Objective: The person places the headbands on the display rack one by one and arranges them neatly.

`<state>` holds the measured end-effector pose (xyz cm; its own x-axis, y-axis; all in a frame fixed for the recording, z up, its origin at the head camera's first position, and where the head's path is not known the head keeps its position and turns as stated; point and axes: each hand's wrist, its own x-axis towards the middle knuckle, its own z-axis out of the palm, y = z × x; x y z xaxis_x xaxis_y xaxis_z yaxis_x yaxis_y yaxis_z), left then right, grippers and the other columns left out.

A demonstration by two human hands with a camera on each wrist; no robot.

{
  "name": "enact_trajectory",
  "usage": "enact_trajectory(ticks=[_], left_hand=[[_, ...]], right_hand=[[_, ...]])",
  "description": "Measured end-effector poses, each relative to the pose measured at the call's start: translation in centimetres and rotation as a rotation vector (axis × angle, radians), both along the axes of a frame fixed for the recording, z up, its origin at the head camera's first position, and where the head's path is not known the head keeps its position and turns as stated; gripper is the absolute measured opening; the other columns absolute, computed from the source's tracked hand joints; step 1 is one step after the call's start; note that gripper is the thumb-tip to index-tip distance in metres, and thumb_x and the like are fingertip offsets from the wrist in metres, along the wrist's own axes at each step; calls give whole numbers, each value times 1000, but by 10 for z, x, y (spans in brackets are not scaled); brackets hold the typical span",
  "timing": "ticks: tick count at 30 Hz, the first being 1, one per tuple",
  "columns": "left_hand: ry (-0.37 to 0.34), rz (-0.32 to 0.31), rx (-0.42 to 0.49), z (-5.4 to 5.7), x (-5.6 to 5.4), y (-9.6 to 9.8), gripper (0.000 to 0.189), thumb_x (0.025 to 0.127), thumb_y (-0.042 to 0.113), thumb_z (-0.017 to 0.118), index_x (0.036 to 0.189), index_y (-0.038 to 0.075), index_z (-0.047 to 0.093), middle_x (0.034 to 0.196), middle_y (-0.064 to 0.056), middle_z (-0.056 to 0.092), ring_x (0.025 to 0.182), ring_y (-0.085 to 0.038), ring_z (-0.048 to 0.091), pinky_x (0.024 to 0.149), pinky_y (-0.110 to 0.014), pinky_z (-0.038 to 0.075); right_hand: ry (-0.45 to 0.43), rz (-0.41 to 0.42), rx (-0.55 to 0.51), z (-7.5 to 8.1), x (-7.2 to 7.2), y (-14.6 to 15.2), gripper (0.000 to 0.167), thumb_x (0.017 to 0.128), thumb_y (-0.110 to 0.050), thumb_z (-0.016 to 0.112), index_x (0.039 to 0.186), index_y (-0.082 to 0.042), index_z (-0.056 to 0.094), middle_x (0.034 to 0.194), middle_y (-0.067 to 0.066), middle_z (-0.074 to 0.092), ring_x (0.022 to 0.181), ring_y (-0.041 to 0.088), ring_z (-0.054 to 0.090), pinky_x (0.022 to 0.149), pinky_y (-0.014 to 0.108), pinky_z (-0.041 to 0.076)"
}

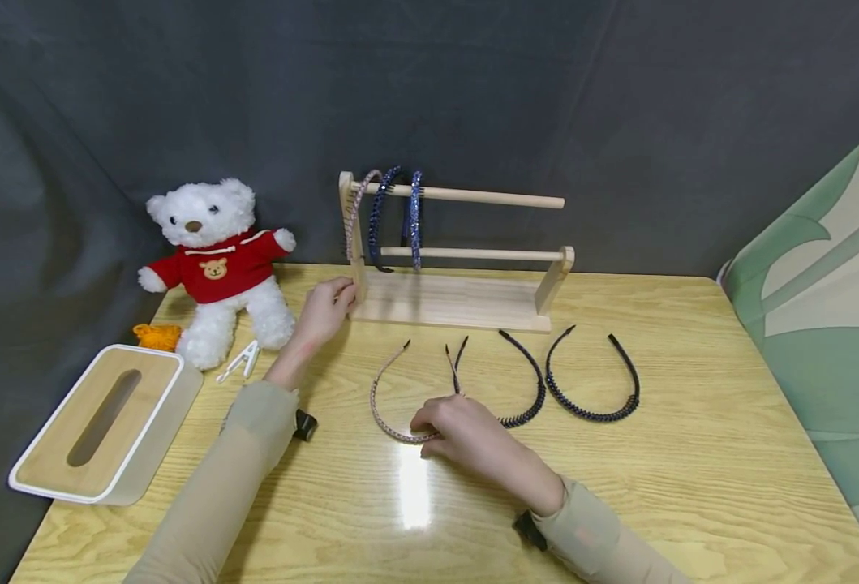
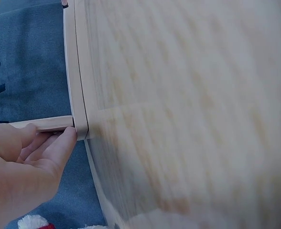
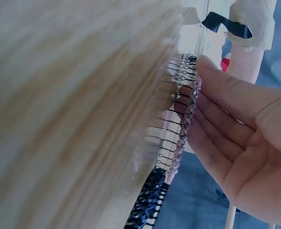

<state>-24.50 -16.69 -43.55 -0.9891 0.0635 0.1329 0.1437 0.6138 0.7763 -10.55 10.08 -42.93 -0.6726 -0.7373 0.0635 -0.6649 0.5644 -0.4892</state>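
Observation:
My left hand (image 1: 324,312) grips the lower left end of the wooden rack (image 1: 458,304); in the left wrist view its fingers and thumb hold the side post (image 2: 52,123) close to the base. With thumb and fingers, my right hand (image 1: 469,434) pinches the curved middle of a pink beaded headband (image 1: 374,397) on the table. Small dark teeth line that band's inner side (image 3: 182,131) in the right wrist view. Beside it lies a dark blue headband (image 1: 539,389), partly hidden behind the right hand. Further right is another dark headband (image 1: 593,416), its ends pointing away from me.
On the rack's rods hang a pink headband (image 1: 354,215), a dark blue one (image 1: 376,215) and a shiny blue one (image 1: 416,219). To the left are a white teddy bear (image 1: 213,268), a tissue box (image 1: 96,426), a white clip (image 1: 241,361) and an orange knitted item (image 1: 156,337).

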Motion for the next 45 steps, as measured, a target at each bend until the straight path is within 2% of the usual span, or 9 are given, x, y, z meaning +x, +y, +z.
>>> enact_trajectory(ticks=[5,10,18,24,28,33,40,45], left_hand=[[-9,8,3,1,0,0,31,116,15,49,114,-5,72,98,-19,72,93,-27,63,86,-40,48],[-16,8,-8,-1,-1,0,30,116,15,49,114,-4,72,97,-19,72,92,-28,62,87,-41,47],[-5,10,-16,-1,-1,0,29,115,14,49,111,-3,72,93,-18,70,89,-27,61,86,-42,47],[5,10,-26,-3,-1,0,29,115,14,49,108,-3,71,91,-16,68,88,-28,60,85,-42,46],[4,-1,-31,-3,-2,0,29,116,15,48,106,-3,70,89,-16,66,84,-26,57,80,-39,44],[1,-3,-27,-2,-2,0,29,116,15,48,106,-2,70,89,-15,66,85,-26,57,81,-40,44],[3,0,-32,-1,-1,0,30,116,15,48,102,-2,69,86,-15,64,83,-27,56,79,-40,43],[-4,4,-40,-2,-1,1,30,116,16,48,105,-2,70,89,-15,66,85,-28,57,80,-41,44]], right_hand=[[53,2,8,-1,1,-4,18,81,-5,91,94,-10,80,88,-3,74,80,9,69,73,26,57],[77,-2,12,-1,1,-5,14,84,-3,89,88,-12,80,85,-4,75,77,8,70,70,24,57],[111,-13,23,-3,2,-6,9,88,-5,87,91,-11,80,88,-3,76,80,11,72,71,26,59],[117,-42,-39,0,4,-9,8,90,-7,85,97,-8,81,93,1,78,83,15,74,75,28,60],[112,-54,-73,3,4,-10,8,90,-7,85,98,-7,82,93,3,78,84,16,74,76,27,60],[101,-70,-128,8,2,-10,10,89,-5,86,99,-5,81,95,5,79,84,17,75,79,27,60],[106,-90,-192,18,-2,-10,12,88,-2,85,99,-3,82,95,7,79,84,18,76,79,24,59],[104,-105,-226,22,-3,-10,12,89,-2,85,101,-2,82,95,8,79,84,17,76,78,22,59]])
